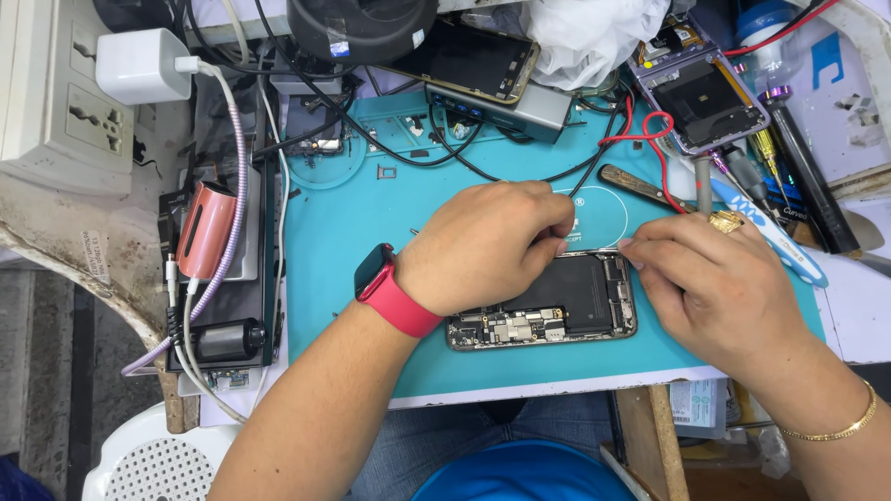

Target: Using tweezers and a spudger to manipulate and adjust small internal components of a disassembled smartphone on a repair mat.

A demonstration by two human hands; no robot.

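Phone [557, 311], opened with its black battery and circuit boards bare, lies flat near the front edge of a teal mat [353, 223]. Left hand [483, 246], a red watch [390, 288] on its wrist, rests curled over the phone's upper left part, fingers bent down onto its top edge; whether they pinch anything I cannot tell. Right hand [715, 278], wearing a gold ring, sits at the phone's upper right corner, fingertips drawn together there; anything held is hidden. Beyond the mat's far right lies a second opened phone [705, 97] beside red wires [650, 130] and screwdrivers [770, 158]. A white charger [139, 65] sits plugged in at far left.
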